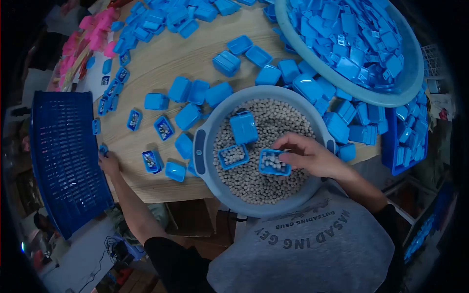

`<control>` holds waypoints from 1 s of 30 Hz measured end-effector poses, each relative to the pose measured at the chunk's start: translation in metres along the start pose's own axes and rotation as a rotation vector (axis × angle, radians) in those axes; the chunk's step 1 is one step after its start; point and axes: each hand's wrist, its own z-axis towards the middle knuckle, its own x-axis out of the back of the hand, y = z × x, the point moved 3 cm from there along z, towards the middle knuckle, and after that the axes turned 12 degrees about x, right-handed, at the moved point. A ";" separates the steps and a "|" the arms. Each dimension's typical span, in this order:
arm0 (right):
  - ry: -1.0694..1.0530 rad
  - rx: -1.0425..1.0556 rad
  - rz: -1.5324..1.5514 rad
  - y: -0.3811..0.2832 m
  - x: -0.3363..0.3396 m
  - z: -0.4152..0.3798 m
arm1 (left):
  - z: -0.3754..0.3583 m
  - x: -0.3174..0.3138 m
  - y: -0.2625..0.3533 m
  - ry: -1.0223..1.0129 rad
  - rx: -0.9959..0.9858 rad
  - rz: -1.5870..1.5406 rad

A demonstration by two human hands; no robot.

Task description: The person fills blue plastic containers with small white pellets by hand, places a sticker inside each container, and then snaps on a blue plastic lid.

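My right hand [308,155] grips a small blue box [275,162] partly filled with pale beads, over the grey basin [209,171] of beads. Beside it in the basin lie a second blue box with beads [233,156] and another blue box [244,127] whose inside is hidden. Out to the left, at the table's edge, my left hand [109,162] has its fingers on a small blue box [103,149]. Several filled boxes stand between the hands, one of them a box with patterned contents [152,161].
A blue basket [68,161] adjoins the table's left edge. At the upper right, a large round tub [413,73] holds flat blue pieces. Many blue boxes [188,117] are scattered over the wooden table [166,63]. Pink items [97,29] lie at the upper left.
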 end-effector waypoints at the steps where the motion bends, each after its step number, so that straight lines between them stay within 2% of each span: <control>1: -0.021 0.010 0.062 0.000 -0.001 0.001 | -0.010 0.005 0.009 0.004 -0.075 0.008; 3: -0.095 0.059 0.193 0.000 -0.003 0.002 | -0.038 0.024 0.028 -0.033 -0.188 -0.062; 6: -0.182 0.071 0.228 -0.007 -0.005 0.001 | -0.107 0.057 0.063 -0.097 -0.217 -0.305; 7: -0.183 0.084 0.178 -0.002 -0.005 0.000 | -0.127 0.069 0.073 -0.154 -0.168 -0.299; 10: -0.179 0.361 0.050 -0.010 -0.008 -0.004 | -0.169 0.082 0.075 -0.351 -0.078 -0.477; 13: -0.143 0.393 -0.084 -0.018 -0.005 -0.013 | -0.191 0.092 0.075 -0.442 -0.087 -0.444; 16: -0.161 0.423 -0.187 -0.023 0.000 -0.020 | -0.206 0.107 0.083 -0.226 -0.241 -0.245; 19: -0.121 0.523 -0.361 -0.025 0.012 -0.026 | -0.238 0.171 0.127 0.171 -0.397 -0.175; 21: -0.083 0.477 -0.263 -0.022 0.015 -0.029 | -0.265 0.218 0.159 0.205 -0.459 -0.237; 22: -0.072 0.452 -0.215 -0.021 0.016 -0.029 | -0.282 0.236 0.173 0.134 -0.436 -0.281; 24: -0.051 0.415 -0.170 -0.016 0.019 -0.028 | -0.321 0.249 0.194 -0.466 -0.413 -0.554; 26: -0.038 0.406 -0.138 -0.012 0.020 -0.027 | -0.365 0.249 0.223 -1.031 -0.603 -0.425; 28: -0.018 0.428 -0.125 -0.010 0.021 -0.026 | -0.399 0.242 0.248 -1.012 -0.921 -0.238; 30: -0.020 0.426 -0.165 -0.010 0.022 -0.026 | -0.417 0.234 0.249 -0.995 -0.998 -0.302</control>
